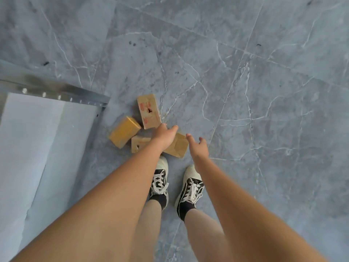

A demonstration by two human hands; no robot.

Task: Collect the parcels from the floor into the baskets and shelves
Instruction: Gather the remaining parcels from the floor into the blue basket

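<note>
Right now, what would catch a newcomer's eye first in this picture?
Two bare arms reach down mid-frame, the left hand and right hand open over a cluster of brown parcels on the grey marble floor. Below them stand black-and-white sneakers; a metal shelf sits at left.

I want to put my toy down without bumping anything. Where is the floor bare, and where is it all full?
Bare floor spreads wide to the right of the parcels and beyond them. Another bare strip lies right of the right shoe. It is crowded between the metal shelf and the shoes: four parcels lie bunched there, with the left hand and right hand reaching over them.
</note>
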